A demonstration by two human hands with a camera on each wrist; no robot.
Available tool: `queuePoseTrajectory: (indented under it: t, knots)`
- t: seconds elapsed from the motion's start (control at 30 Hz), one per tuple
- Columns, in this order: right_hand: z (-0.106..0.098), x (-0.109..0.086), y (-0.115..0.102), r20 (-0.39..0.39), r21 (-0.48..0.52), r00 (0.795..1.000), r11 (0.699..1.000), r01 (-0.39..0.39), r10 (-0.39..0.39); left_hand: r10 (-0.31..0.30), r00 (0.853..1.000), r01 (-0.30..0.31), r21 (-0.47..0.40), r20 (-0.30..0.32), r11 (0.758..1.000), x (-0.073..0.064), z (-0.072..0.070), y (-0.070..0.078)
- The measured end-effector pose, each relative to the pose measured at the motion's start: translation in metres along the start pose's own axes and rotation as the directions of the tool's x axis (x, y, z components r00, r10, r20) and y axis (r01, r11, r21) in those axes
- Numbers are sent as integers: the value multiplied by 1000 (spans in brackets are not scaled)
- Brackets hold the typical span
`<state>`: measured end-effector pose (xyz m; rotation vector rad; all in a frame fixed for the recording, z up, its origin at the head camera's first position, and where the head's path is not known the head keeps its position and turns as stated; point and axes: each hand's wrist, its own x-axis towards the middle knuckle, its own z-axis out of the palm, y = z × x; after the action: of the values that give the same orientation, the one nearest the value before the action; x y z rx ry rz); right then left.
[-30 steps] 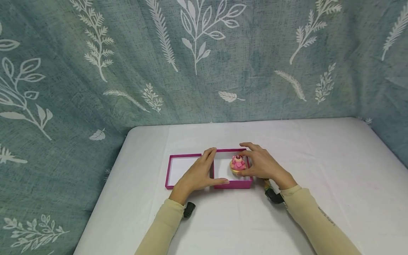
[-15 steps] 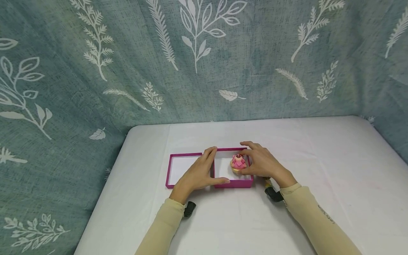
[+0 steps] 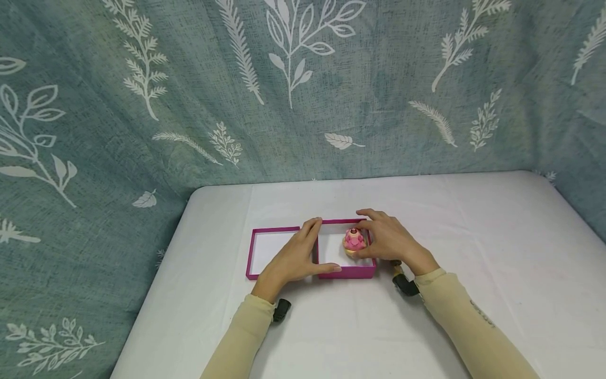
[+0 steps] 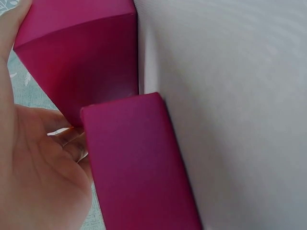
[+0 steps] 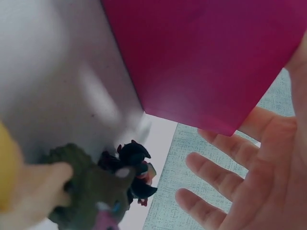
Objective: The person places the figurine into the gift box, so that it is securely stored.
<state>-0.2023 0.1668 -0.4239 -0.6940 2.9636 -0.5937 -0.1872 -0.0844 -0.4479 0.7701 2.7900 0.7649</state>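
A magenta box [image 3: 350, 272] with a white inside stands at the table's middle, its matching shallow lid [image 3: 250, 255] lying inside-up at its left. My left hand [image 3: 293, 258] grips the box's left part, fingertips at the back corner and thumb at the front wall. Inside the box, toward its right wall, is a small toy figure [image 3: 354, 241] in pink and cream. The thumb and index finger of my right hand [image 3: 385, 242] pinch it, reaching over the right wall. In the right wrist view the box wall [image 5: 206, 57] hides the toy; the other fingers spread outside.
Beside the box, under my right wrist, the right wrist view shows a grey-green toy figure [image 5: 91, 187], a dark one with red parts [image 5: 136, 165] and a blurred yellow shape [image 5: 7, 167]. Leaf-patterned cloth [image 3: 303, 131] hangs behind the white table [image 3: 331, 331].
Both hands keep their hold with almost no movement. The head view has shifted very slightly.
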Motion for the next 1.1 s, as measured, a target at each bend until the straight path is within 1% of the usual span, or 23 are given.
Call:
queuePoseTrajectory:
  t: [0.23, 0.57, 0.73, 0.93, 1.1]
  knots:
    - [0, 1, 0, 15, -17, 1000, 1000, -6, 7, 4, 1000, -4, 4, -1, 1000, 0, 0, 0]
    - [0, 1, 0, 37, 0, 999, 1000, -29, 29, 8, 1000, -8, 5, -2, 1000, 1, 1, -1]
    - [0, 2, -2, 40, -6, 999, 1000, -31, 31, 19, 1000, -19, 15, -10, 1000, 1, 1, -2]
    - [-2, 2, -3, 62, -11, 997, 999, -38, 38, 27, 1000, -27, 12, -15, 1000, 1, 2, -2]
    - [-1, 3, -3, 73, -15, 997, 999, -35, 36, 23, 1000, -23, 8, -13, 1000, 1, 1, -2]
